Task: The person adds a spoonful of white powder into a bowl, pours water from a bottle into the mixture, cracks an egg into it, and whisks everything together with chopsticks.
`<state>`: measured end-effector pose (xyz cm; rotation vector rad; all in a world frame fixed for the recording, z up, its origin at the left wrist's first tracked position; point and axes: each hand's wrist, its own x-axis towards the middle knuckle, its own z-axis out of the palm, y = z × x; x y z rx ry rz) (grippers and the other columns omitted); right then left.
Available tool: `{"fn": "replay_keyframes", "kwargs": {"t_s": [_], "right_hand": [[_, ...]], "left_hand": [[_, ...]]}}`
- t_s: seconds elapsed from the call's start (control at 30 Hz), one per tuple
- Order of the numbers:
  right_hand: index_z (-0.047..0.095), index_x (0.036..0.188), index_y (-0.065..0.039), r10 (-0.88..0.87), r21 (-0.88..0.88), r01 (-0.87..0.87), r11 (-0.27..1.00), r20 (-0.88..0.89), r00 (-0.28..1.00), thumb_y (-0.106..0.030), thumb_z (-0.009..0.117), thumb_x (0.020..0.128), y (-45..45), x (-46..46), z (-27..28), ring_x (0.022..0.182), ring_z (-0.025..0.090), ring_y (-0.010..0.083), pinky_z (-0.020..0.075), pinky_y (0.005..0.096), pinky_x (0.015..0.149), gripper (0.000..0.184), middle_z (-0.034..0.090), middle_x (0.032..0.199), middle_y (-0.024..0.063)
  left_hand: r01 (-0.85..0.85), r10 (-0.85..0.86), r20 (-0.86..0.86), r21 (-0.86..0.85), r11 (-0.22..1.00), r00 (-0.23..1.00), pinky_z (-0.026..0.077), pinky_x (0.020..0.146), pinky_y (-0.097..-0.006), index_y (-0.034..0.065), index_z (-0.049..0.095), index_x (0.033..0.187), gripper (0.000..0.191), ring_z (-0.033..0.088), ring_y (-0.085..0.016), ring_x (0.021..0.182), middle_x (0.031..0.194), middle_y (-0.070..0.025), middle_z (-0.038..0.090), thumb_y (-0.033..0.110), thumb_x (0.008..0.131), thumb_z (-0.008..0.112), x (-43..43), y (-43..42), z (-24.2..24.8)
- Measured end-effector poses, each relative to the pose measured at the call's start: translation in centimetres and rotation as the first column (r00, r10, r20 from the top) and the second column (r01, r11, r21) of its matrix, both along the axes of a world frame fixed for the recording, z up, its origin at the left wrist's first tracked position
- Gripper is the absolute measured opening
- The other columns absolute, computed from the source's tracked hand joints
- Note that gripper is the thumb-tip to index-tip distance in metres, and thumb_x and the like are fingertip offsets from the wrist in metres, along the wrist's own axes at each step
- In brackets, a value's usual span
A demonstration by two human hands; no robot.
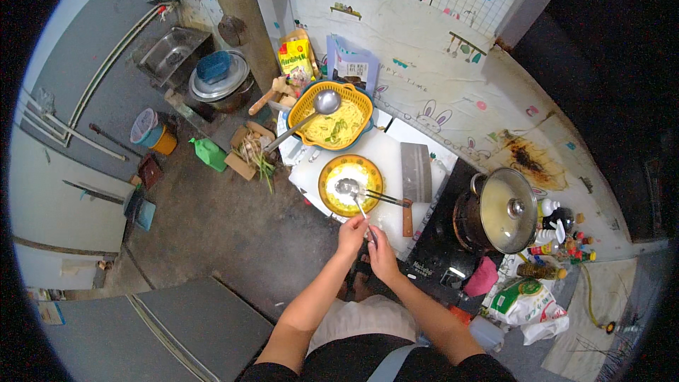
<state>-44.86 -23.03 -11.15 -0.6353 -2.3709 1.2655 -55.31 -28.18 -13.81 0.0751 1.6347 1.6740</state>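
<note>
My left hand pinches the upper shaft of a metal spoon, and my right hand grips the same spoon lower down, at its dark handle end. The spoon's head is over a yellow patterned bowl, inside which pale and yellow-green contents show, partly lost in glare. A pair of dark chopsticks leans across the bowl's right rim. Beneath the bowl lies a white cutting board. To its right, a cleaver with a wooden handle lies flat.
Behind the bowl, a yellow colander holds noodles, with a large metal ladle across it. At the right, a glass-lidded pot stands on a black cooktop. Bottles and a pink cloth are nearby. A vegetable box sits left.
</note>
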Motion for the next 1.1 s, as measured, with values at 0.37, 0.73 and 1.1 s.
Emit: {"fn": "replay_keyframes", "kwargs": {"t_s": [0.37,0.73,1.1], "right_hand": [[0.042,0.091,0.002,0.025,-0.194,0.047,0.98,0.35,0.937,-0.005,0.042,0.083,-0.1,-1.3,-8.3,0.08,0.053,0.0472,0.0409,0.0521,0.068,0.011,0.055,0.083,0.0292],[0.04,0.087,0.002,0.014,-0.233,0.052,0.971,0.272,0.962,-0.009,0.042,0.088,-0.1,-2.5,-10.0,0.079,0.051,0.0453,0.0405,0.0442,0.065,0.011,0.053,0.081,0.0266],[0.038,0.087,0.001,-0.05,-0.285,0.106,0.953,0.197,0.979,-0.01,0.041,0.088,-0.6,-3.1,-8.6,0.078,0.05,0.0462,0.0396,0.0447,0.063,0.012,0.051,0.078,0.0265]], "left_hand": [[-0.091,-0.064,-0.613,-0.218,0.972,0.788,0.046,0.064,-0.0275,-0.0013,0.063,0.091,0.018,0.058,-0.016,0.067,0.079,-0.0092,0.065,0.013,0.082,0.058,0.6,-1.0,-4.5],[0.067,-0.177,-0.357,-0.3,0.951,0.917,0.047,0.068,-0.0293,-0.0006,0.057,0.108,0.028,0.06,-0.019,0.073,0.086,-0.0125,0.063,0.01,0.085,0.048,0.5,-2.0,-6.3],[0.075,-0.154,-0.285,-0.269,0.96,0.946,0.042,0.086,-0.0349,-0.0021,0.056,0.109,0.031,0.055,-0.035,0.099,0.107,-0.0231,0.056,0.013,0.082,0.048,0.2,-2.2,-4.6]]}}
